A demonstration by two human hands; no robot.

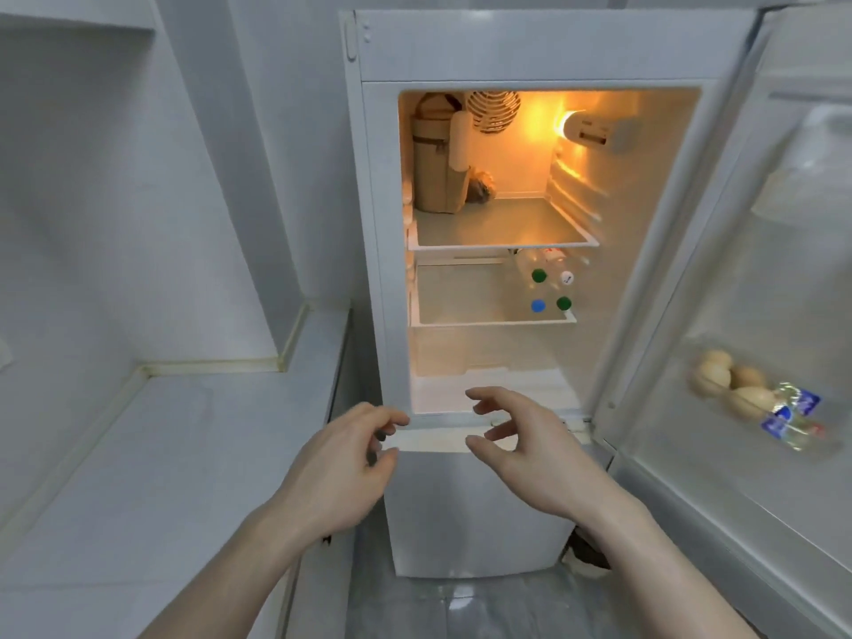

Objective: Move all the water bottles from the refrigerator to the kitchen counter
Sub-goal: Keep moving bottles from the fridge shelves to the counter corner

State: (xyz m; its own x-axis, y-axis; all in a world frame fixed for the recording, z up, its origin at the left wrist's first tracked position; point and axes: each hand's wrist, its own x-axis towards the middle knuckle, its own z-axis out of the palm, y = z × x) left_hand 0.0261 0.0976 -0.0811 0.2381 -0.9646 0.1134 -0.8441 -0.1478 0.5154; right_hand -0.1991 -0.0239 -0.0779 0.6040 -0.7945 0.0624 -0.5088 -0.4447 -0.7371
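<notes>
- Blurred: door shelf [756,408] contents, seemingly eggs [719,375] and a crinkled wrapper.
- Four water bottles [548,288] lying stacked on refrigerator [507,53] lower shelf, right side; clear plastic, caps facing out: two green, one blue, one white.
- Left hand [341,468], right hand [530,449]: loosely curled, grasping nothing, before the open compartment.
- Left: smooth pale counter [138,477].

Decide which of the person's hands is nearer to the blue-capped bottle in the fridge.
Right. The right hand hovers just below the blue-capped bottle, in front of the fridge's lower edge. The left hand is lower and further left, nearer the counter.
</notes>
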